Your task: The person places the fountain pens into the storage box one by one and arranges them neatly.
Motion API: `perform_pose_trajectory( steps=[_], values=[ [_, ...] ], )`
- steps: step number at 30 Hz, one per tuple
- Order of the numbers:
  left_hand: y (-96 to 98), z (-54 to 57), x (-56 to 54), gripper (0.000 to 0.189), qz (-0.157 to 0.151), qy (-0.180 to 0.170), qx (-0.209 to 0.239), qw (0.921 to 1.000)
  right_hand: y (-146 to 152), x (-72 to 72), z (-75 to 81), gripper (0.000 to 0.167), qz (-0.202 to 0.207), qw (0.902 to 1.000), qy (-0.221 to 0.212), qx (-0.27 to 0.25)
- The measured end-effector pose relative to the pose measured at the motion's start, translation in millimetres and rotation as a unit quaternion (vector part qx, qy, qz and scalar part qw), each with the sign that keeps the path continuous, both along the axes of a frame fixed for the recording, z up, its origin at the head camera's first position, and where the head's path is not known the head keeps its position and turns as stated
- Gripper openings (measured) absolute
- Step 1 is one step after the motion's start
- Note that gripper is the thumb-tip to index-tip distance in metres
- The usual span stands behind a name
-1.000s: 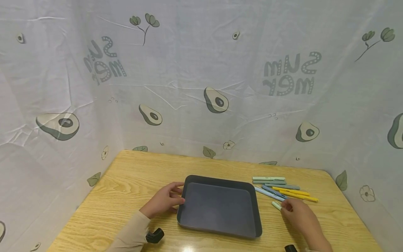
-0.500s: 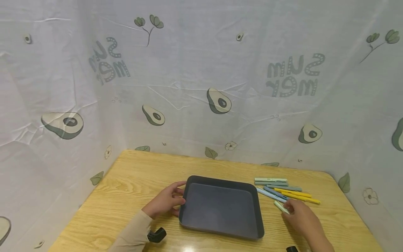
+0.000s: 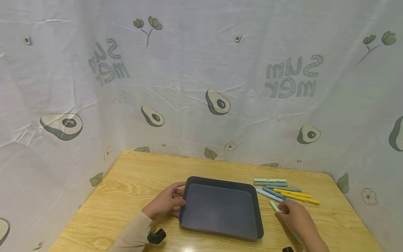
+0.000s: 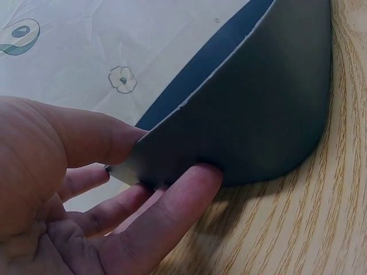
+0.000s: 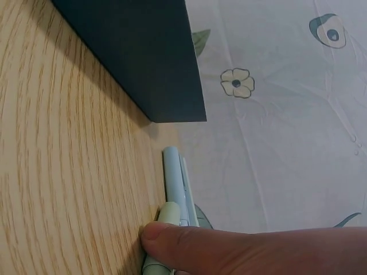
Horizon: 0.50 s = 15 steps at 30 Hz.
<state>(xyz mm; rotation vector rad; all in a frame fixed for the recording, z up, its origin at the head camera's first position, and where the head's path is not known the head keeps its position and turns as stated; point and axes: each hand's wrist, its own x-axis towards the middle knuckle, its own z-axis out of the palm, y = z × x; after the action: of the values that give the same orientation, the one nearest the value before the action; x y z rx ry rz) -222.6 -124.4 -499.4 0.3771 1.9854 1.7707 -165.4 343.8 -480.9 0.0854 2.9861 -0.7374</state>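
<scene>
A dark grey rectangular tray sits on the wooden table. My left hand grips its left side, thumb at the rim and fingers against the outer wall, as the left wrist view shows the hand and the tray wall. To the right of the tray, my right hand pinches a pale green pen low over the table. In the right wrist view the thumb lies across this pen; much of its length is hidden by the hand.
Behind my right hand lies a loose group of pens: pale green, grey-green, yellow, dark blue and light blue. A patterned white curtain hangs around the table.
My right hand has shifted slightly left and toward me with the pale green pen, whose tail now shows below the hand. The left hand stays on the tray.
</scene>
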Motion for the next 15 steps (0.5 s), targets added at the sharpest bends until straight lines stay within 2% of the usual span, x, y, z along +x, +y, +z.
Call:
perform_pose_trajectory(
  steps=[9,15],
  values=[
    [-0.8,-0.1,1.9,0.072,0.002,-0.002,0.003,1.0,-2.8,-1.1,0.9,0.023,-0.012,0.9999,-0.005,-0.011],
    [0.2,0.3,1.4,0.072,0.002,0.001,-0.001,1.0,-4.2,-1.2,2.4,0.02,-0.005,0.9998,-0.001,0.019]
  ],
)
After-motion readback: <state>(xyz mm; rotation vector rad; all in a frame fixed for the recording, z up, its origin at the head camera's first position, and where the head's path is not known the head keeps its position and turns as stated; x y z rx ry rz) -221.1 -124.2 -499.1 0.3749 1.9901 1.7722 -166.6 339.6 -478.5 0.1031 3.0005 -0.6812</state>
